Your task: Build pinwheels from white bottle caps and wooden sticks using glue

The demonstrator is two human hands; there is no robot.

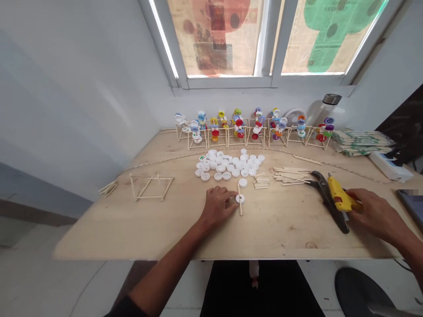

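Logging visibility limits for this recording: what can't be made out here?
All in the head view:
- Glue gun: grip mostly hidden by the right hand.
- Dark device: far side cut off by the right edge.
- Window paper: top cut off by the upper edge; small print unreadable.

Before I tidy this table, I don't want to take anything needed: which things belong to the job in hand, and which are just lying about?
In the job, it seems:
glue gun, in the right hand
cap and stick, at the left hand
loose caps
loose sticks

Just lying about, probably:
phone
fan
bottle
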